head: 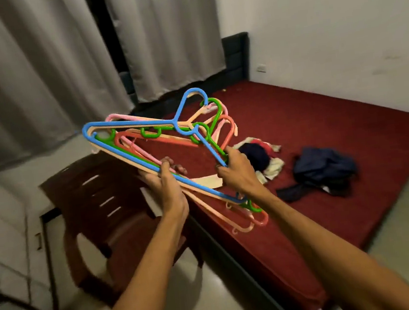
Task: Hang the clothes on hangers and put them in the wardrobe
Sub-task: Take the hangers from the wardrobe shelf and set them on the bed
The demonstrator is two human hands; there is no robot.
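I hold a bundle of several plastic hangers (143, 126), blue, green, pink, peach and coral, tilted in the air over the bed's near edge. My left hand (168, 185) grips the bundle's lower bars from below. My right hand (236, 171) grips the blue hanger's arm near the green one. On the dark red bed (322, 119) lies a small heap of clothes (262, 155), dark blue, red and white, just past my right hand. A second pile of dark navy clothes (326, 168) lies further right. No wardrobe is in view.
A dark brown plastic chair (96, 209) stands left of the bed, below the hangers. Grey curtains (33, 67) hang behind it. A white wall (336, 22) bounds the bed on the right. Pale tiled floor (210, 295) runs beneath my arms.
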